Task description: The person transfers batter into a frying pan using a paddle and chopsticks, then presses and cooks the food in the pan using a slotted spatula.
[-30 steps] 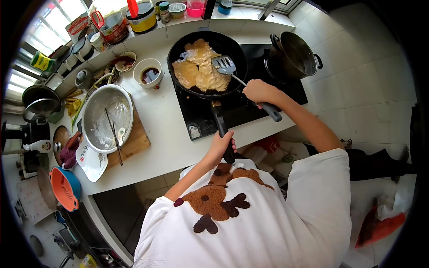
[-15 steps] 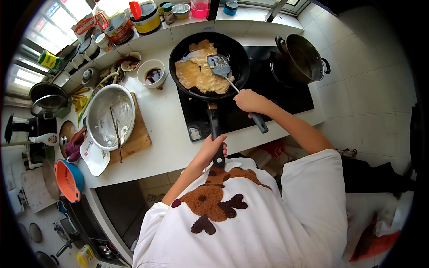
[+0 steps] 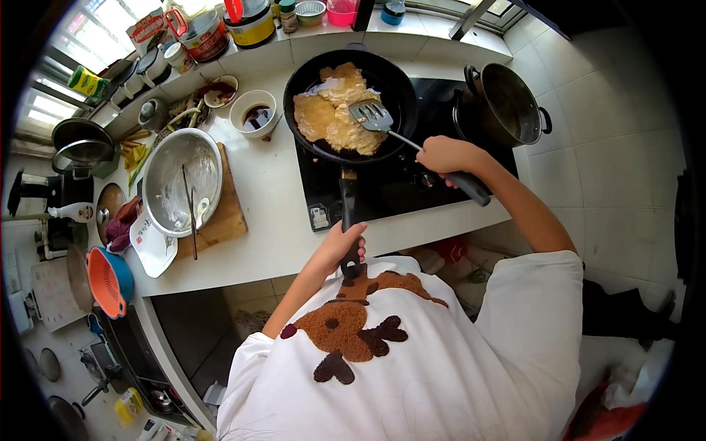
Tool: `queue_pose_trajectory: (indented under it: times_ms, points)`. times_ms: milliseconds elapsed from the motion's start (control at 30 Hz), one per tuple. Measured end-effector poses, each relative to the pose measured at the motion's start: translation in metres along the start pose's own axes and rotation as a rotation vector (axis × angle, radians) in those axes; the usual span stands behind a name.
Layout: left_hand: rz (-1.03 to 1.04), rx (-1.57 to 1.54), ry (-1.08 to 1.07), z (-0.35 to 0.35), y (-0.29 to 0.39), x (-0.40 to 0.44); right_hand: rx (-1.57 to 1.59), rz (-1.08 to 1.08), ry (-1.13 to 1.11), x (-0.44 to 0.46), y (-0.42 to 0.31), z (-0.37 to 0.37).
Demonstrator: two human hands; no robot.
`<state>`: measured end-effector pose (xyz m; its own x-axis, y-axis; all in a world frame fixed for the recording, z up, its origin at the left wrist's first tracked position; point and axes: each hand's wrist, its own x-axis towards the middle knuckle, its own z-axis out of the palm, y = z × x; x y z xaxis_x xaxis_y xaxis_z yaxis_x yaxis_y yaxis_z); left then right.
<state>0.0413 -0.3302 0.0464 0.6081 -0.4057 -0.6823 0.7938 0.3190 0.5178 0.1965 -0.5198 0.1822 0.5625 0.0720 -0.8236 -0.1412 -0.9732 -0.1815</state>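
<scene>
A black frying pan [image 3: 401, 110] stands on the dark cooktop [image 3: 434, 176], holding pieces of battered food [image 3: 327, 121] with a pale golden surface. My left hand [image 3: 342, 246] is wrapped round the pan's handle near the counter edge. In my right hand [image 3: 448, 156] is a slotted spatula [image 3: 373, 116], gripped at its black handle. The spatula's blade rests over the right side of the food; whether it reaches beneath cannot be seen.
Right of the pan stands a dark pot [image 3: 507, 103]. On the left are a bowl of dark sauce [image 3: 255, 116] and a metal basin [image 3: 158, 180] with chopsticks [image 3: 193, 213], on a wooden board [image 3: 232, 202]. Jars [image 3: 250, 29] line the ledge behind.
My right hand has moved to the right with the spatula, whose blade has shifted right and lies at a flatter angle. My left hand still holds the pan handle.
</scene>
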Motion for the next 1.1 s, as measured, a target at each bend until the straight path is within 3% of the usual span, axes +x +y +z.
queue_pose_trajectory:
  times_ms: [267, 467, 667, 767, 1033, 1100]
  points:
    - [-0.059, 0.123, 0.014, -0.022, 0.015, -0.015, -0.167, 0.005, 0.2, -0.028, 0.015, -0.046]
    - [-0.002, 0.2, 0.126, -0.042, 0.039, -0.034, -0.075, -0.119, 0.29, -0.001, 0.012, -0.031]
    - [0.004, 0.27, 0.163, -0.052, 0.054, -0.04, -0.025, -0.176, 0.236, 0.031, 0.007, -0.023]
    - [0.005, 0.314, 0.153, -0.056, 0.059, -0.04, -0.076, -0.289, 0.334, 0.035, -0.01, -0.023]
    - [0.0, 0.316, 0.141, -0.059, 0.058, -0.039, -0.039, -0.382, 0.267, 0.058, -0.033, -0.031]
    - [-0.009, 0.313, 0.138, -0.059, 0.057, -0.038, -0.129, -0.409, 0.139, 0.062, -0.029, -0.035]
